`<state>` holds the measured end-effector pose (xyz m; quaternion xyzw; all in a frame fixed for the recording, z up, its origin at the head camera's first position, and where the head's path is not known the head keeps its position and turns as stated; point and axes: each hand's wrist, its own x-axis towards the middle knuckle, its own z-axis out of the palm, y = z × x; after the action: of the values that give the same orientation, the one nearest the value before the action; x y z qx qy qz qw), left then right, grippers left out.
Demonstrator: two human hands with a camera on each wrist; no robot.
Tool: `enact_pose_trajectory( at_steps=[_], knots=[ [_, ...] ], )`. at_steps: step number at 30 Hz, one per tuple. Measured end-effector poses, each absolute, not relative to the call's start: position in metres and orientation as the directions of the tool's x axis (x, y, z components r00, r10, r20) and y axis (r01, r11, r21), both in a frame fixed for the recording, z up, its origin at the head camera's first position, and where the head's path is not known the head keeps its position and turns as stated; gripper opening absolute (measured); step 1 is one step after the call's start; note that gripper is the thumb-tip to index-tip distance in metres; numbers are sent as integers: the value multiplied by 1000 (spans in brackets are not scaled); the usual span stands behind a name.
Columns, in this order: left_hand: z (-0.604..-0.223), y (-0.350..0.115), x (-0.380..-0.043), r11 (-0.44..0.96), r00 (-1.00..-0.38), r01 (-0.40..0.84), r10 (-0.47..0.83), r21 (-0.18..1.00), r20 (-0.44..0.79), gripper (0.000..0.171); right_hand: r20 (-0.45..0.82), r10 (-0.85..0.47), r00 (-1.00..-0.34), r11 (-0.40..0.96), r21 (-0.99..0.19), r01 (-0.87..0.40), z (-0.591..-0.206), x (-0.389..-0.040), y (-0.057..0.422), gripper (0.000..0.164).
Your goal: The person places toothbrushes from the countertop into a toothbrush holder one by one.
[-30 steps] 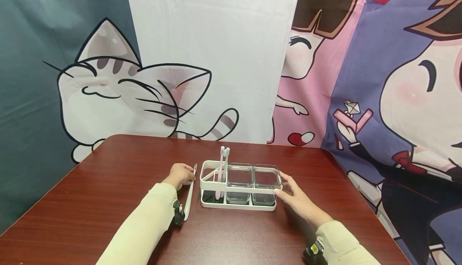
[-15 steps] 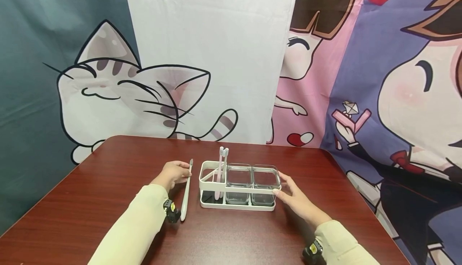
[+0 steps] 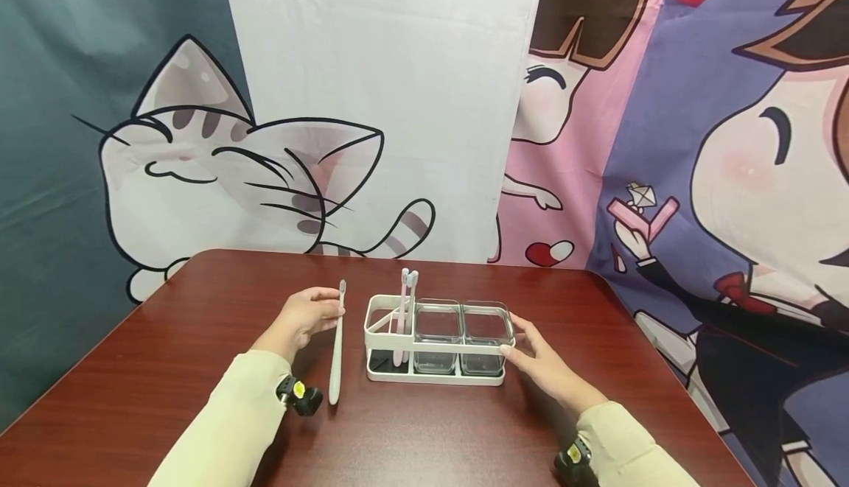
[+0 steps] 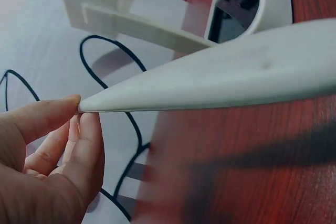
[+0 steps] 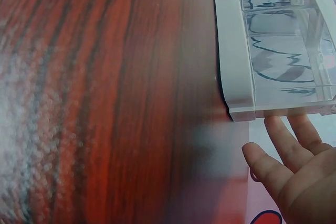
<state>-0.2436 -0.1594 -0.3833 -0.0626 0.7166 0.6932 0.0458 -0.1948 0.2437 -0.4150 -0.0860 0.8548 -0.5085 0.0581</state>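
My left hand [image 3: 304,317] pinches a white toothbrush [image 3: 336,365] near its bristled head, between thumb and fingertips. The brush stands steeply in the head view, its thick handle [image 4: 220,74] pointing down toward me. To its right is a white toothbrush holder [image 3: 438,380] on the table. At the holder's right end rests my right hand [image 3: 545,363], thumb at the front corner of the upper rim and fingers round the back. Two more toothbrushes, a pink one [image 3: 401,328] and a pale one [image 3: 412,288], stand upright in the holder's left part.
Two clear square cups, a middle one [image 3: 436,325] and a right one [image 3: 487,325], sit in the holder. Under everything is a dark red wooden table [image 3: 424,435]. A cartoon-printed cloth [image 3: 391,104] hangs behind the table's far edge.
My left hand has moved left and a little away from me with the toothbrush, and the brush has come more upright. My right hand stays at the holder's end.
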Motion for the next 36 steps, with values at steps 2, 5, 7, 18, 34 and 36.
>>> enact_pose_trajectory(
  at_steps=[2, 5, 7, 18, 34, 36],
  knots=[
    [-380, -160, -241, 18, -990, -143, -21, 990, -143, 44, -7, -207, -978, 466, -880, -92, -415, -195, 244, 68],
    [-375, -160, -238, -13, -992, -128, -17, 992, -128, 46, 0, -210, -978, 462, -881, -99, -415, -195, 244, 68],
    [-372, -160, -236, -35, -992, -121, -17, 992, -122, 46, 1, -208, -978, 456, -885, -97, -415, -194, 244, 68],
    [-353, -156, -222, -143, -996, -81, -33, 986, -86, 51, -20, -203, -979, 459, -885, -77, -415, -194, 244, 70],
    [-326, -132, -201, -346, -987, 35, -161, 937, -23, 32, -21, -200, -980, 462, -884, -75, -416, -195, 243, 68],
    [-323, -127, -198, -374, -980, 76, -201, 924, -1, 31, -22, -198, -980, 462, -884, -74, -416, -195, 244, 68]
  ],
)
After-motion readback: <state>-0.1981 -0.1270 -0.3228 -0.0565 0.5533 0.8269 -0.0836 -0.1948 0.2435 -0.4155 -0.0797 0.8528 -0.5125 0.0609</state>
